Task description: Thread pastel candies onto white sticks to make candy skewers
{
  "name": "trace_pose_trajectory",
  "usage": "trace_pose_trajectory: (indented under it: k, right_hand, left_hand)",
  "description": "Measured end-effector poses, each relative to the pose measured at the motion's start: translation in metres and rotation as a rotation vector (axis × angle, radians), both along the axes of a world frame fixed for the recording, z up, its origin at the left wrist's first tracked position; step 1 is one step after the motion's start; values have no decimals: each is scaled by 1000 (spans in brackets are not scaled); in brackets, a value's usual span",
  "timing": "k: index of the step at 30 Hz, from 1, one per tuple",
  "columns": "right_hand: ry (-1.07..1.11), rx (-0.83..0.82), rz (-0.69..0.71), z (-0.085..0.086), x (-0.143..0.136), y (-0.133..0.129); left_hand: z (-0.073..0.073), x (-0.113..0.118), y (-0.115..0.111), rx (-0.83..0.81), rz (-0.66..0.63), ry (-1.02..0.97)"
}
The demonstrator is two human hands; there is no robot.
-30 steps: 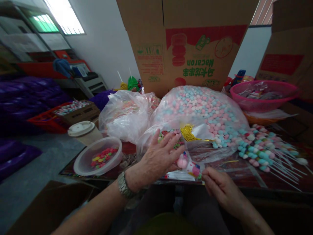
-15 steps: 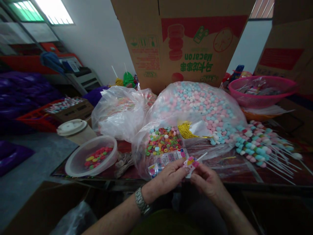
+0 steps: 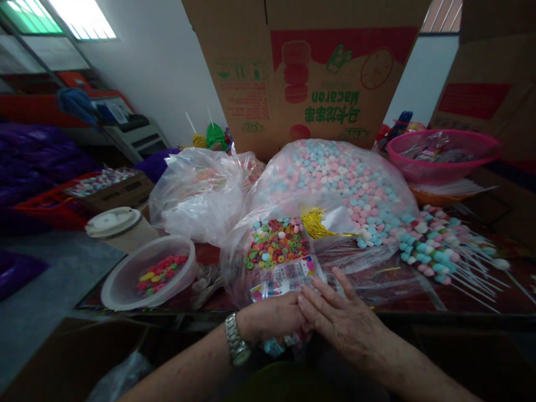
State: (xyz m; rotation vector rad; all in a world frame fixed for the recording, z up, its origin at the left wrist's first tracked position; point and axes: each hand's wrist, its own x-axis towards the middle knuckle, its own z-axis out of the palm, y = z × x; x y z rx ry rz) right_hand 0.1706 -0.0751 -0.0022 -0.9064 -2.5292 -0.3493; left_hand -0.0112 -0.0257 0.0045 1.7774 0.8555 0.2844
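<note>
My left hand (image 3: 272, 318), with a metal watch on its wrist, is closed at the table's front edge. Below its fingers shows part of a wrapped candy skewer (image 3: 274, 346), pink and blue; the rest of it is hidden by my hands. My right hand (image 3: 345, 321) lies flat over the left fingertips, its own fingers stretched out. Just beyond the hands are printed clear wrappers (image 3: 282, 277), a heap of ring-shaped candies (image 3: 274, 245) and a bundle of gold twist ties (image 3: 315, 223), on clear plastic.
A large bag of pastel candies (image 3: 335, 173) stands behind, with another clear bag (image 3: 201, 195) to its left. Candy skewers (image 3: 435, 245) lie at right below a pink basket (image 3: 444, 156). A plastic bowl (image 3: 119, 287) and lidded container (image 3: 115, 223) are left; a cardboard box (image 3: 247, 44) rises behind.
Both hands have come down and nearer to me with the wrapped skewer. My right hand has let go of the wrapper and now stretches flat across the left fingers.
</note>
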Motion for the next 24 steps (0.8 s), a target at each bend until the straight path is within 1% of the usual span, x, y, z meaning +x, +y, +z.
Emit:
trace_pose_trajectory:
  k: [2,3,4,5,6,7,8,9,10,11,12,13,14,15,16,17,18,19,20,21,23,24]
  right_hand:
    - [-117,-123,37,-7,1,-3]
    - [-141,-232,36,-13,1,-5]
    - [-131,-372,20,-19,1,-8]
    - [-67,-550,-10,-26,0,-12]
    - [35,-744,-42,-33,-2,-17]
    - [156,-925,-78,-40,-4,-23]
    - [272,-1072,-103,-46,-7,-29]
    - [361,-1179,-109,-50,-9,-35]
    - [412,-1242,-96,-51,-11,-38]
    - [435,-1271,-73,-50,-10,-39]
    - [440,-1283,-49,-45,-6,-36]
    - [445,-1279,-46,-39,1,-28]
    - [435,-1217,-96,-30,12,-16]
    - [405,-1137,-167,-21,26,1]
    - [363,-947,-326,-12,41,20]
    - [305,-668,-567,-6,58,42]
    - [286,-569,-683,-2,73,64]
    - [268,-509,-756,-2,86,84]
    - [242,-462,-810,-4,97,102]
    - [220,-447,-835,-8,104,116]
    - [177,-419,-860,-20,110,132]
    - [164,-408,-865,-24,110,136]
  left_hand:
    - [4,-1,1,-42,-170,66]
    - [7,-1,0,-32,-271,139]
    - [10,-1,-1,37,-360,231]
    - [13,0,-4,169,-448,322]
    - [16,1,-6,352,-528,392]
    - [19,1,-10,567,-590,423]
    - [21,1,-13,778,-624,410]
    - [23,0,-16,950,-647,369]
    - [24,-1,-18,1070,-659,323]
    - [23,-3,-19,1137,-645,283]
    - [21,-6,-19,1156,-608,258]
    - [18,-8,-19,1134,-547,238]
    - [13,-10,-18,1073,-453,215]
    - [8,-11,-16,978,-331,186]
    - [2,-11,-14,858,-189,147]
    - [-3,-11,-11,719,-40,102]
    - [-8,-10,-9,570,103,56]
    - [-12,-8,-7,417,228,12]
    - [-16,-6,-5,264,326,-24]
    - [-18,-5,-3,117,403,-54]
    - [-19,-3,1,-129,515,-113]
    - [-18,-2,3,-216,550,-145]
